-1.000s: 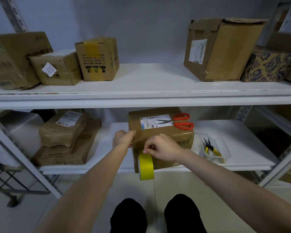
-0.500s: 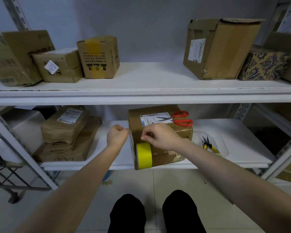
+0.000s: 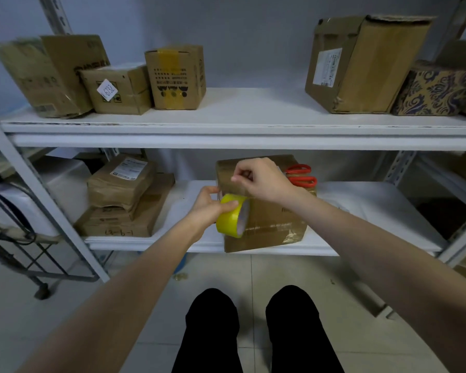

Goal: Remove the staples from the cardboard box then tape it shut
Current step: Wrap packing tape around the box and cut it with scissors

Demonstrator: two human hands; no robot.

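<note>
Tape roll [image 3: 233, 219], judged light and rigid, is gripped by left hand [image 3: 211, 208]; its end appears pinched by right hand [image 3: 264, 181].

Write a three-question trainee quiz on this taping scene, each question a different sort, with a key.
1. True or false: the left hand grips the yellow tape roll.
2. Where do the red-handled scissors lie? A. on the floor; B. on top of the cardboard box; C. on the upper shelf.
3. Fill in: the cardboard box stands at the front edge of the ____ shelf.

Key: 1 true; 2 B; 3 lower.
</note>
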